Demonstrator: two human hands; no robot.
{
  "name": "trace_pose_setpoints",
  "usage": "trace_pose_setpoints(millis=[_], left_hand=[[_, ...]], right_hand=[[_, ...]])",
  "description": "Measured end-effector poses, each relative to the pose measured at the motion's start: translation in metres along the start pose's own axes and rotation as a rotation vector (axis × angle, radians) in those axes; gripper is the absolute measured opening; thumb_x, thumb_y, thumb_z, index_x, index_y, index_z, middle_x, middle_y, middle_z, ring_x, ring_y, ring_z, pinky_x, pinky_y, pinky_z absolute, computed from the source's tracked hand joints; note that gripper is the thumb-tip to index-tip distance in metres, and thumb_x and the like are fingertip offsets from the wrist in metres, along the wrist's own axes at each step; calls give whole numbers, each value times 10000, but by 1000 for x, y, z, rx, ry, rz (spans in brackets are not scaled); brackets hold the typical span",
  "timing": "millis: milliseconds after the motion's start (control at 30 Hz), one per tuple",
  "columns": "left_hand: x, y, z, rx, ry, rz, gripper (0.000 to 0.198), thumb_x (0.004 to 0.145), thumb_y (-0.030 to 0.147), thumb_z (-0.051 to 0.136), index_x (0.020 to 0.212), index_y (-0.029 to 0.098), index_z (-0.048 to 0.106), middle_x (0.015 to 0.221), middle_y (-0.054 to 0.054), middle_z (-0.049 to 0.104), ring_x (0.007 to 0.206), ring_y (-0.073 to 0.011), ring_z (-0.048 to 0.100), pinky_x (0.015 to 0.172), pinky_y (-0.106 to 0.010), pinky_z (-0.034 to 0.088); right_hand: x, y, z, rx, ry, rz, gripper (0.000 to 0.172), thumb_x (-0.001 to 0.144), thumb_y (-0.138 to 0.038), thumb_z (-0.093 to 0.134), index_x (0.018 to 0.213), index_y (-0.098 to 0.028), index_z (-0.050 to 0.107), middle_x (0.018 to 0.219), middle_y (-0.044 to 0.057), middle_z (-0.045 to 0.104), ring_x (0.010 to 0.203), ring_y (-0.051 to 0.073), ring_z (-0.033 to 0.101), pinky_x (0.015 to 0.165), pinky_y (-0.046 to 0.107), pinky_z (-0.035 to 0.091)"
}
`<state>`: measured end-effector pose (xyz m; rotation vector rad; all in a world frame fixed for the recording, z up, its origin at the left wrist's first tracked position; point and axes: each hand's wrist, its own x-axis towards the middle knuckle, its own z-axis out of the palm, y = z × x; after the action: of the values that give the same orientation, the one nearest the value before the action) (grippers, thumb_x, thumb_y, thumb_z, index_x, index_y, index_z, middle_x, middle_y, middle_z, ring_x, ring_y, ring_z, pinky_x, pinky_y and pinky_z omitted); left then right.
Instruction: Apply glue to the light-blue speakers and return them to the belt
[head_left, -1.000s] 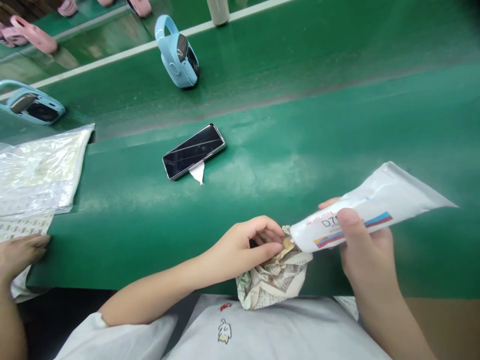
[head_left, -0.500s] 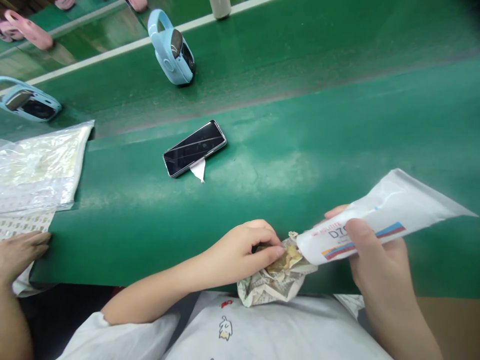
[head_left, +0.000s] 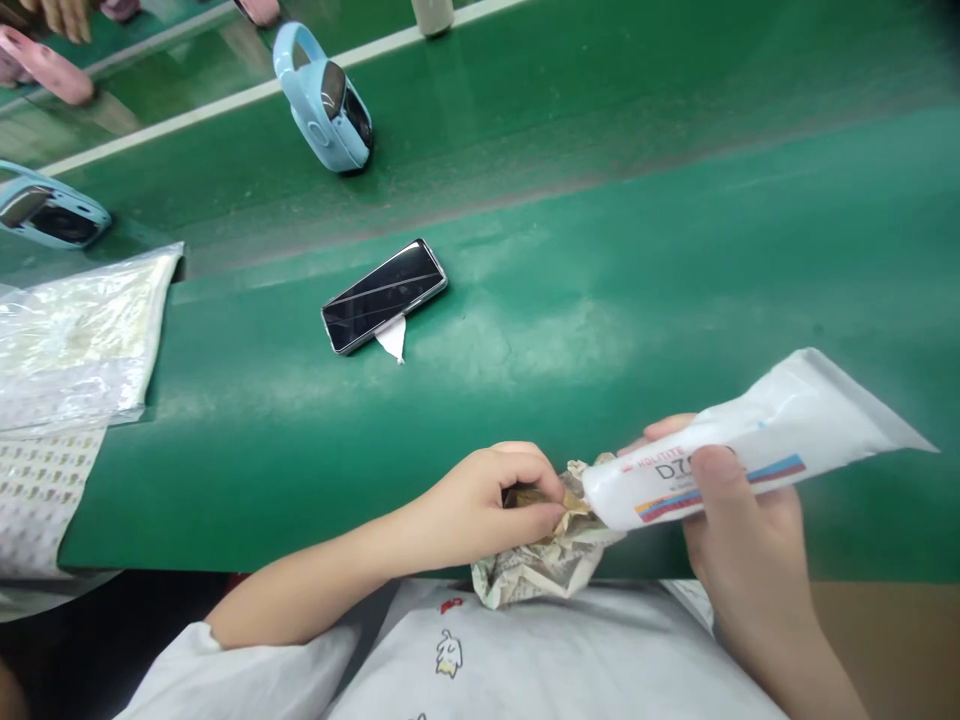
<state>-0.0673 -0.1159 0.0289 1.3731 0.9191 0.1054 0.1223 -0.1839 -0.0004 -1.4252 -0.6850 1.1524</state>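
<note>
My right hand [head_left: 739,530] is closed round a white squeeze tube [head_left: 757,430] with printed lettering and blue, red and orange stripes. The tube lies tilted, its flat end up to the right and its narrower end against a crumpled sheet of newspaper [head_left: 551,570]. My left hand [head_left: 510,495] pinches the newspaper by a yellowish-brown stained patch [head_left: 574,503], thumb and forefinger close together. The newspaper sits at the table's front edge, in front of my shirt. The tube's tip is hidden in the paper.
A black-screened phone [head_left: 386,295] lies on the green table [head_left: 510,380] above a white scrap [head_left: 392,338]. Light-blue handled devices [head_left: 326,115] stand on the belt behind. Plastic-wrapped sheets [head_left: 82,340] lie at left. A co-worker's hand [head_left: 64,15] shows at the top left.
The tube and my right hand have shifted slightly left, and my left fingers have closed further on the paper. The co-worker's hand at lower left is gone; another appears at top left.
</note>
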Motion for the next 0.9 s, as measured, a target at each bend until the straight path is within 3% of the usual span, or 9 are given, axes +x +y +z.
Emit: trace_pose_setpoints(millis=[233, 367, 467, 700, 833, 900], left_hand=[[-2, 4, 2, 49, 140, 115, 92, 725, 141, 538, 641, 173, 526, 707, 13, 507, 700, -109, 481, 636, -235, 380], [-5, 1, 2, 40, 202, 199, 108, 701, 134, 522, 609, 178, 488, 671, 19, 472, 662, -107, 454, 584, -230, 364], [-5, -1, 2, -20, 204, 210, 98, 685, 155, 531, 602, 179, 484, 670, 21, 462, 632, -101, 438, 551, -229, 349], [-6, 7, 3, -198, 143, 47, 104, 681, 187, 545, 604, 176, 476, 728, 18, 464, 619, -91, 429, 549, -245, 345], [-7, 4, -1, -191, 198, 71, 97, 669, 149, 547, 591, 172, 492, 701, 22, 481, 649, -100, 459, 602, -260, 362], [-8, 0, -4, -246, 208, 72, 97, 674, 153, 563, 599, 171, 502, 691, 27, 493, 644, -95, 468, 612, -256, 373]], right_hand=[[-1, -5, 3, 68, -64, -130, 186, 923, -436, 629, 949, -257, 671, 815, 57, 670, 717, 255, 668, 587, 316, 594], [-6, -9, 6, 40, -45, -193, 238, 907, -482, 634, 941, -250, 667, 814, 50, 659, 625, 217, 634, 525, 279, 566], [-10, -11, 10, -6, 19, -251, 361, 880, -602, 639, 899, -242, 661, 808, 41, 643, 551, 191, 581, 455, 262, 523], [-14, -15, 16, -7, 129, -265, 502, 763, -740, 679, 820, -242, 649, 748, 28, 639, 506, 211, 562, 327, 266, 441], [-11, -19, 11, 24, 238, -288, 523, 727, -748, 709, 776, -234, 622, 709, 23, 610, 513, 215, 533, 338, 283, 432], [-8, -24, 8, 32, 331, -287, 451, 770, -685, 707, 763, -244, 613, 700, 26, 590, 535, 226, 527, 380, 320, 438]])
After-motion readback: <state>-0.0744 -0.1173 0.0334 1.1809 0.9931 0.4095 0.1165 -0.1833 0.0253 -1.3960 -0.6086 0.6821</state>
